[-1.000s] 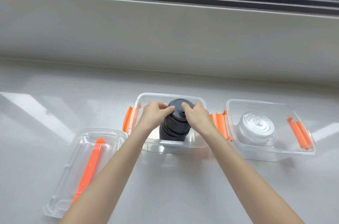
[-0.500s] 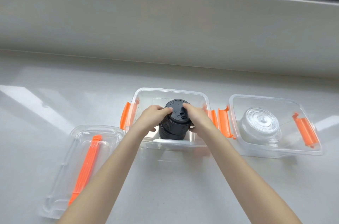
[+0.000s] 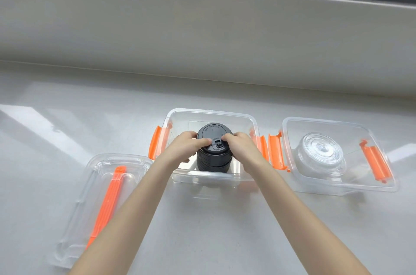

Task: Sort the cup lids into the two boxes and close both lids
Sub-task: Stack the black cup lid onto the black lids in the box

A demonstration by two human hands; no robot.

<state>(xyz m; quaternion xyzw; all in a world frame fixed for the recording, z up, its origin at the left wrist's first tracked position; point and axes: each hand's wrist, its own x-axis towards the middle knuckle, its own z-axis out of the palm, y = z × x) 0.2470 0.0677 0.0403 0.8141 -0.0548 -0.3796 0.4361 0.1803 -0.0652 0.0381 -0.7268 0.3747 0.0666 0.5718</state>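
Observation:
A stack of black cup lids (image 3: 214, 157) stands upright inside the middle clear box (image 3: 211, 113), which has orange latches. My left hand (image 3: 185, 149) grips the stack's left side and my right hand (image 3: 242, 151) grips its right side, thumbs resting on the top lid. To the right, a second clear box (image 3: 337, 187) holds a stack of clear cup lids (image 3: 320, 154). A clear box lid (image 3: 74, 211) with an orange handle lies flat on the left.
Everything rests on a glossy grey-white counter (image 3: 213, 229). A low grey wall (image 3: 202, 31) under a window runs along the back. Orange latches (image 3: 275, 151) of the two boxes nearly touch between them.
The stack of black lids has sunk lower into the middle box with both hands still on it. The camera has tilted down slightly.

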